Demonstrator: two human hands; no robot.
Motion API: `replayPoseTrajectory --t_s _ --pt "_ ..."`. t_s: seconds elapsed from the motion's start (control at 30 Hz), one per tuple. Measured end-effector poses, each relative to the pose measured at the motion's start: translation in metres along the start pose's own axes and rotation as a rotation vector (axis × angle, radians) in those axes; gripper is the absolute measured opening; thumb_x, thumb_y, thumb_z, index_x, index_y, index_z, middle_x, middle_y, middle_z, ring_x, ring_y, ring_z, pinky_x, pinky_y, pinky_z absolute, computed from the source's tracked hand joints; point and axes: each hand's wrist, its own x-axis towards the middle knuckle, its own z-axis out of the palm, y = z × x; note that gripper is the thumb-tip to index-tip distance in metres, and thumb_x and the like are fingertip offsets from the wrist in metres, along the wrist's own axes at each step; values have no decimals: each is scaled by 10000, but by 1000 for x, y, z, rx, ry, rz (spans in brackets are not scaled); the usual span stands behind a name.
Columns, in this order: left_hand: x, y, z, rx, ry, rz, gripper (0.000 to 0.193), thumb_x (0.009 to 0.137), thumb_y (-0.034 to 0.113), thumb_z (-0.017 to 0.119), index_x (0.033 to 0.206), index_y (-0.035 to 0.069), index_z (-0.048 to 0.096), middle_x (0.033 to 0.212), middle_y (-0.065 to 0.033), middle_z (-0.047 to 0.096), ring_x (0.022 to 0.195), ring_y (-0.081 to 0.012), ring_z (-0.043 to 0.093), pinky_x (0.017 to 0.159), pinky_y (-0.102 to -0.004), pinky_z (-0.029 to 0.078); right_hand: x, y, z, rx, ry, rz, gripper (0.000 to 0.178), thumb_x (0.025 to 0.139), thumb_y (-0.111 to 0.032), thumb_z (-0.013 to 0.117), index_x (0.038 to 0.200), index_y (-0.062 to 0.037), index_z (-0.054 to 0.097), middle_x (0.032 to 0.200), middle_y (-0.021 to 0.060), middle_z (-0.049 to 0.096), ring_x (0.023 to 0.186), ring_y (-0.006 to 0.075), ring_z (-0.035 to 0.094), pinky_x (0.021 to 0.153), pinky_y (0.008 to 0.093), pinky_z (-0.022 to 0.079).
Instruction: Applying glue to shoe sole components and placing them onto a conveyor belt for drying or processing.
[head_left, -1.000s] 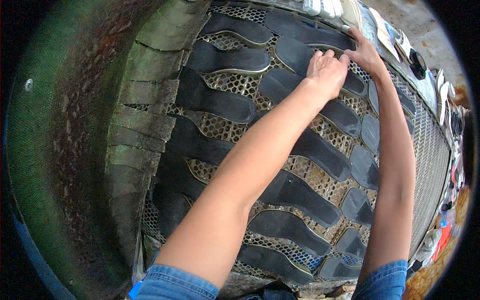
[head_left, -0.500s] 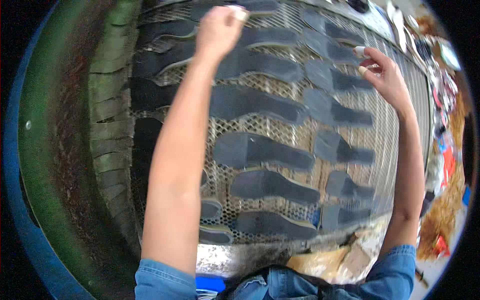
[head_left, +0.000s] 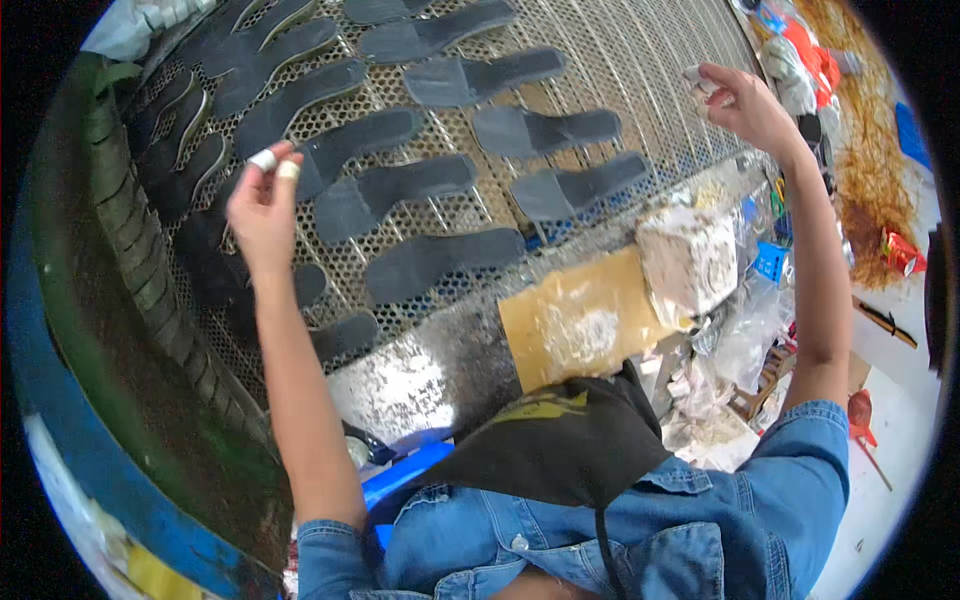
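Dark grey shoe insoles [head_left: 445,265] lie flat in slanting rows on a perforated metal mesh bed [head_left: 640,90]. My left hand [head_left: 262,215] hovers over the insoles at the left, beside a grey insole [head_left: 360,140]. White wraps cover its thumb and a fingertip, which point up slightly apart with nothing visible between them. Over the bed's right edge is my right hand [head_left: 745,108], its wrapped fingers loosely bent and holding nothing that I can see. The nearest piece to it is a short insole [head_left: 580,185] to its lower left.
A green and blue machine frame [head_left: 60,330] with a strip curtain rises at the left. Along the near ledge lie a tan sheet [head_left: 570,325] with white residue and a whitish block [head_left: 688,258]. Plastic bags and scraps [head_left: 710,400] clutter the lower right.
My view has swung, so the bed now slants and my torso shows more. My left hand has drawn back from the far rows. My right hand's fingers are more bent.
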Motion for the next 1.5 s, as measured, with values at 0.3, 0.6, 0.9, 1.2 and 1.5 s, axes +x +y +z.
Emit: replayPoseTrajectory --t_s 0.3,0.6,0.9,1.2,1.5 --pt "-156 40 124 345 -327 163 203 766 101 700 966 73 688 918 -63 687 890 -223 623 746 -338 516 -224 120 36 481 200 358 446 850 -123 651 1256 34 551 993 68 664 857 79 598 757 242 480" --pt "-143 92 196 439 -317 267 230 755 134 718 970 69 674 904 -85 667 893 -238 601 760 -352 494 -254 191 79 833 281 408 458 869 -51 624 1306 31 516 1056 14 632 905 70 592 764 201 464" --pt "-235 84 191 187 -231 -128 219 837 38 656 1054 11 659 963 -48 706 871 -124 664 773 -272 536 -76 147 159 774 -181 95 818 642 -56 801 1382 -44 452 1267 134 574 1173 257 542 905 373 504" --pt "-427 93 160 246 202 -530 220 863 0 629 1082 -15 625 1012 -70 692 944 -145 652 803 -278 522 -37 111 223 818 -240 -329 843 603 -82 830 1354 -22 451 1212 153 605 1115 281 577 987 358 451" --pt "-464 143 187 272 213 -632 302 867 30 638 1163 -3 590 1042 -95 674 996 -174 631 835 -303 513 -10 284 96 1006 -558 -82 714 735 -260 704 1342 22 455 1090 71 629 939 155 612 844 294 482"
